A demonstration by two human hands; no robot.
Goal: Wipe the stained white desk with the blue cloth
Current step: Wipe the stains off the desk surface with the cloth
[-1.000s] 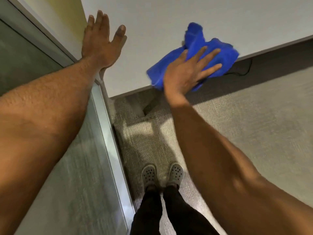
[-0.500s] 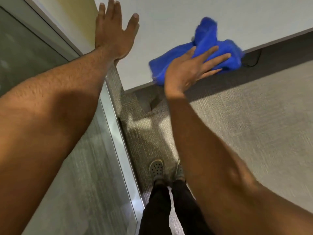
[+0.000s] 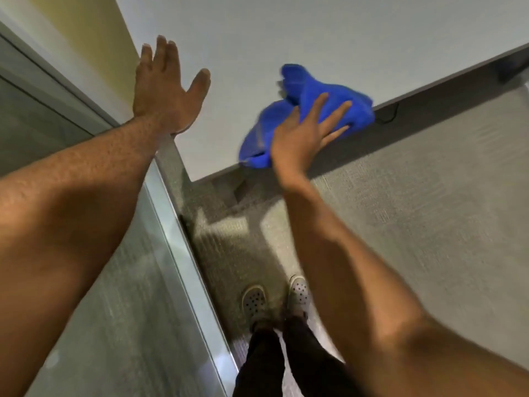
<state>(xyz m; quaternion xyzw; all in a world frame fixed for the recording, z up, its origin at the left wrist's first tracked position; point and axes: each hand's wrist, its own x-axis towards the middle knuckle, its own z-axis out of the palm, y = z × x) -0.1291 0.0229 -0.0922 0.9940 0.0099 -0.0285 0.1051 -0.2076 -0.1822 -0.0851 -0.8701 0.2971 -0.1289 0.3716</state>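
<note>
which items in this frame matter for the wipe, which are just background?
Job:
- blue cloth, bunched at the desk's near edge
- white desk
- right hand, flat on the cloth
- left hand, open, flat at the desk's left edge

Background:
- black cable under the desk edge
- glass partition
- grey carpet
- perforated clogs

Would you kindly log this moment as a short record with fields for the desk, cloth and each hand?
desk: white desk, no stain visible in this view
cloth: blue cloth, bunched, at the desk's near edge, partly overhanging
right hand: right hand flat, fingers spread, pressing on the cloth
left hand: left hand open, palm down at the desk's left edge, holding nothing
floor: grey carpet
feet: grey shoes below the desk edge
</note>
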